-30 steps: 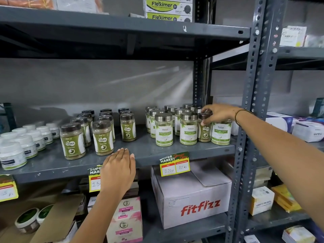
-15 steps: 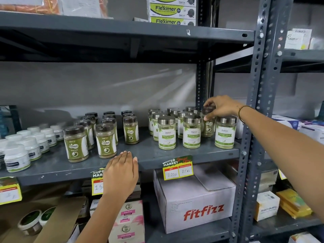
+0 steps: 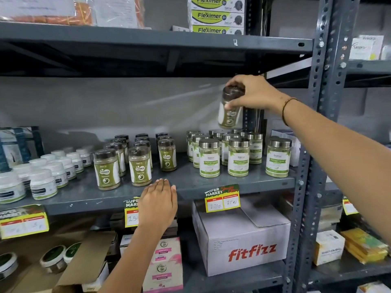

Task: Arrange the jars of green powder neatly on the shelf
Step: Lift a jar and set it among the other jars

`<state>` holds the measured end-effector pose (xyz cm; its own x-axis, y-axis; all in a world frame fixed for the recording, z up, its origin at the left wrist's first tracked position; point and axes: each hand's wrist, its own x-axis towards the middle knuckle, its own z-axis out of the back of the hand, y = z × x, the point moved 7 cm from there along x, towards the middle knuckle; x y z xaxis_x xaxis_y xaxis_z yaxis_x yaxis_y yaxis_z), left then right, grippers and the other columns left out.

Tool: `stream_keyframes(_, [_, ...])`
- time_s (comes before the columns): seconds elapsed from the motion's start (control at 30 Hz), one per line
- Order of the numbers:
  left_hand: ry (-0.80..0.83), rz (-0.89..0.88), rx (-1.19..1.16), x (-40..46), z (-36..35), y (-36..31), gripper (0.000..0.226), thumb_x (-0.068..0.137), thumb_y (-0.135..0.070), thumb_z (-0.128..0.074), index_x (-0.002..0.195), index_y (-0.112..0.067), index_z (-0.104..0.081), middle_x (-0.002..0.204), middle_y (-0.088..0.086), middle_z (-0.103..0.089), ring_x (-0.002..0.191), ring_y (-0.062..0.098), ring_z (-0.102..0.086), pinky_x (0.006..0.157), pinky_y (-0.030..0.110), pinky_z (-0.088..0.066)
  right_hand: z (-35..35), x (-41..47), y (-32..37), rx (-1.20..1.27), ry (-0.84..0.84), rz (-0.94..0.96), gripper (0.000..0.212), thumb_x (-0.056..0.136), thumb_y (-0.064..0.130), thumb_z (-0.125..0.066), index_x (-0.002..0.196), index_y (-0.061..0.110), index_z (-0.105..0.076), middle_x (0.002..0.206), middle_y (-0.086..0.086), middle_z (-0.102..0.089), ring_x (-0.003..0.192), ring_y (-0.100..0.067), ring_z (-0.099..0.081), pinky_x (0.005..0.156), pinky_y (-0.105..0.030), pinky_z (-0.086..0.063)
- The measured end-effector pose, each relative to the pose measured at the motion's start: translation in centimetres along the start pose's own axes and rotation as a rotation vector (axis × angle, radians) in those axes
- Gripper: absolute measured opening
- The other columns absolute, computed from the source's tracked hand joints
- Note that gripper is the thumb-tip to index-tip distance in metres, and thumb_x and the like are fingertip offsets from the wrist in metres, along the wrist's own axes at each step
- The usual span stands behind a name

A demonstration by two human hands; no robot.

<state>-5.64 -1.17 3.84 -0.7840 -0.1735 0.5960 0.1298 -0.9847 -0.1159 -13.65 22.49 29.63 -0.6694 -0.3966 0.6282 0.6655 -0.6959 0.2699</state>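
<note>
My right hand [image 3: 255, 95] grips a dark-lidded jar of green powder [image 3: 230, 114] by its top, holding it in the air above the silver-lidded jars [image 3: 238, 158]. Several matching dark-lidded Gaska jars [image 3: 139, 166] stand in rows on the middle of the grey shelf [image 3: 190, 182]. The silver-lidded jars of pale green powder are grouped to their right, with one [image 3: 277, 158] standing apart near the post. My left hand [image 3: 158, 203] rests flat on the shelf's front edge, fingers together, holding nothing.
White tubs [image 3: 45, 178] fill the shelf's left end. A grey upright post [image 3: 313, 144] bounds the shelf on the right. The upper shelf [image 3: 156, 41] hangs close above. A Fitfizz carton [image 3: 241, 235] and small boxes sit below. Yellow price tags [image 3: 222, 198] hang from the edge.
My right hand has lifted the dark-lidded jar out from among the silver-lidded jars and raised it up and to the left. My left hand has stayed on the shelf edge.
</note>
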Motion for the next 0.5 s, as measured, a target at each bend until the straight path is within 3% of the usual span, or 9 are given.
stream_keyframes(0.1, [0.004, -0.001, 0.009, 0.1, 0.0, 0.0, 0.05, 0.1, -0.035, -0.027, 0.131, -0.005, -0.054, 0.133, 0.012, -0.06, 0.127, 0.023, -0.052, 0.111, 0.037, -0.036, -2.9, -0.3, 3.2, 0.092, 0.036, 0.058, 0.063, 0.067, 0.038, -0.084, 0.123, 0.02, -0.061, 0.119, 0.002, -0.064, 0.106, -0.014, -0.059, 0.093, -0.028, -0.046])
stream_keyframes(0.23, [0.002, -0.01, 0.019, 0.1, -0.2, 0.1, 0.052, 0.1, -0.036, -0.024, 0.132, -0.006, -0.052, 0.134, 0.012, -0.059, 0.127, 0.023, -0.051, 0.111, 0.036, -0.035, -7.8, -0.5, 6.6, 0.108, 0.125, 0.119, 0.063, 0.069, 0.041, -0.082, 0.125, 0.022, -0.06, 0.12, 0.005, -0.063, 0.103, -0.008, -0.055, 0.085, -0.019, -0.04])
stream_keyframes(0.5, [-0.015, -0.01, 0.03, 0.3, -0.6, 0.3, 0.055, 0.1, -0.038, -0.02, 0.133, -0.007, -0.051, 0.136, 0.01, -0.058, 0.128, 0.021, -0.05, 0.112, 0.035, -0.035, -16.7, -0.5, 8.1, 0.111, 0.354, 0.085, 0.066, 0.074, 0.036, -0.08, 0.132, 0.018, -0.056, 0.133, -0.002, -0.059, 0.119, -0.02, -0.055, 0.097, -0.029, -0.043])
